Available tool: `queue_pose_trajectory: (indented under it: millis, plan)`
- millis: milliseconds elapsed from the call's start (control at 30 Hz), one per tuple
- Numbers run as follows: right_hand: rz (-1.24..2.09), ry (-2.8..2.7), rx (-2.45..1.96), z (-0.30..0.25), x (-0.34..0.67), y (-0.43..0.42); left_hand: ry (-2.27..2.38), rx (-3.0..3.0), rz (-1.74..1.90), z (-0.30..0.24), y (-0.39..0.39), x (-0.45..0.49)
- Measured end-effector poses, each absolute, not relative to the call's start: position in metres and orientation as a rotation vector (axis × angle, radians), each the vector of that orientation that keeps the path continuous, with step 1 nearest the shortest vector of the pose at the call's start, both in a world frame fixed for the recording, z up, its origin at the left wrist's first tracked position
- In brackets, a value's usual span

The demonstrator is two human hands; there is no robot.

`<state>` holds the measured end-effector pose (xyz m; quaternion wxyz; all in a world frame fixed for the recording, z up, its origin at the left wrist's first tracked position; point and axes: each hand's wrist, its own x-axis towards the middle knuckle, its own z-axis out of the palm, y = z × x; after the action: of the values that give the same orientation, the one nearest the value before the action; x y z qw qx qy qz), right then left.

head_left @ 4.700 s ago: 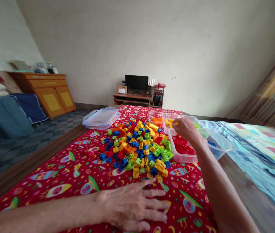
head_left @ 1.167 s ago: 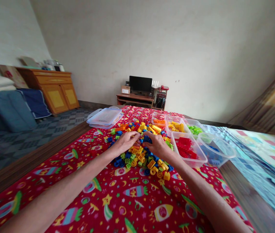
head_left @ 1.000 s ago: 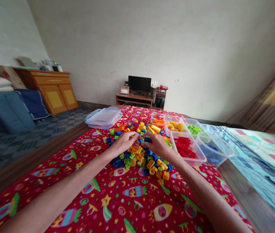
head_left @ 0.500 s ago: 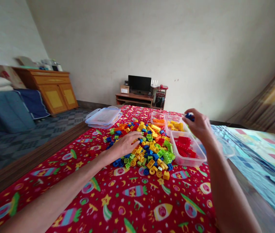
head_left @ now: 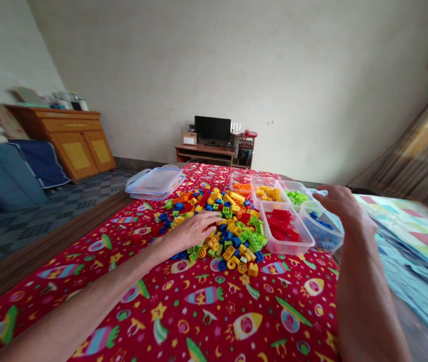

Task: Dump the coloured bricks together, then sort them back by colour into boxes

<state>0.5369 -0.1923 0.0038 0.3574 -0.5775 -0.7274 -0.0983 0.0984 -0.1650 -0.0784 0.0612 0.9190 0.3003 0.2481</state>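
Note:
A mixed pile of toy building bricks [head_left: 232, 236] in yellow, green, blue, red and orange lies on the red patterned cloth [head_left: 198, 322]. My left hand [head_left: 194, 230] rests on the pile's left part, fingers stretched out and apart, with no brick visible in it. Over the round clear tub [head_left: 336, 241] at the right hovers my right hand [head_left: 344, 203], its thumb and fingers apart and nothing seen between them. Blue bricks [head_left: 321, 220] lie in that tub. Beside it stands a clear box [head_left: 306, 245] with red bricks [head_left: 283, 225].
Behind are clear boxes with yellow bricks [head_left: 268, 193], green bricks [head_left: 296, 197] and orange bricks [head_left: 242, 187]. Stacked clear lids [head_left: 155, 182] lie at the cloth's far left. A bed with a light blue sheet [head_left: 410, 271] is on the right. A desk with a monitor [head_left: 212, 129] stands by the wall.
My right hand has moved right, from above the boxes to over the round tub. The blue brick it held no longer shows in it. My left hand stays on the pile.

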Motion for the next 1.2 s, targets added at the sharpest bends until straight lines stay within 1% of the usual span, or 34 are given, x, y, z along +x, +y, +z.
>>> queue_pose_trajectory:
  millis: [33, 100, 233, 300, 367, 467, 633, 767, 900, 1000, 1200]
  plan:
    - [-0.302, -1.748, -1.633, 0.011, 0.522, -0.195, 0.902, 2.789, 0.741, -0.079, -0.165, 0.099]
    - [-0.321, -1.682, -1.781, 0.027, 0.484, -0.202, 0.895, 2.800, 0.727, -0.080, -0.166, 0.100]
    - [-0.133, -2.001, -1.762, 0.040, 0.406, -0.212, 0.807, 2.838, 0.754, -0.075, -0.177, 0.107]
    - [-0.031, -2.190, -1.627, 0.030, 0.377, -0.213, 0.673, 2.902, 0.736, -0.073, -0.185, 0.112]
    - [-0.024, -2.373, -1.493, 0.012, 0.355, -0.210, 0.550, 2.978, 0.674, -0.075, -0.193, 0.117]
    - [-0.008, -2.593, -1.452, -0.014, 0.333, -0.207, 0.524, 3.036, 0.618, -0.083, -0.202, 0.121]
    - [0.055, -2.660, -1.528, -0.029, 0.322, -0.208, 0.703, 3.034, 0.759, -0.085, -0.202, 0.121]
    - [0.044, -2.674, -1.542, -0.030, 0.323, -0.208, 0.832, 3.080, 0.634, -0.077, -0.199, 0.120]
    - [0.067, -2.689, -1.461, -0.031, 0.325, -0.205, 0.948, 3.058, 0.650, -0.074, -0.199, 0.119]
    - [0.084, -2.604, -1.358, -0.028, 0.330, -0.202, 0.979, 3.040, 0.630, -0.072, -0.199, 0.118]
    - [0.035, -2.428, -1.309, -0.022, 0.341, -0.195, 1.027, 3.093, 0.585, -0.067, -0.197, 0.116]
